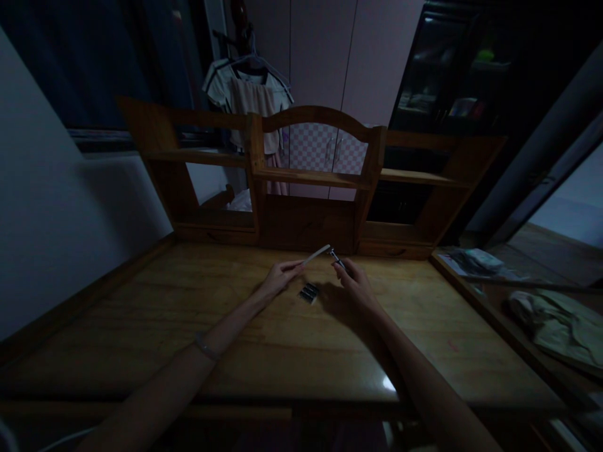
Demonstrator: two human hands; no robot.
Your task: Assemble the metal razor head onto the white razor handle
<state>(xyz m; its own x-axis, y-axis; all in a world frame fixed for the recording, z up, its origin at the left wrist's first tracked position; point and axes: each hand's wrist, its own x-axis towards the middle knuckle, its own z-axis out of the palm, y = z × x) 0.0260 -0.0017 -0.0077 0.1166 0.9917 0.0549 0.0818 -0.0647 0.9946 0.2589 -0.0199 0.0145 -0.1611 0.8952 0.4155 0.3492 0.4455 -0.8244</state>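
In the head view, my left hand (281, 277) is closed on one end of a thin, pale strip (315, 255), which slants up to the right. My right hand (353, 280) grips the dark handle of a small tool with a shiny T-shaped head, which looks like a razor (334, 253). The strip's far tip is beside the razor head; whether they touch, I cannot tell. Below and between my hands, a small pack of several black pieces (309, 292) lies on the wooden desk (282, 351).
A wooden shelf unit (311, 179) stands along the desk's back edge. At the right are a plastic-wrapped item (480, 259) and folded cloth (565, 323). A shirt on a hanger (254, 88) is behind the shelves. The room is dim.
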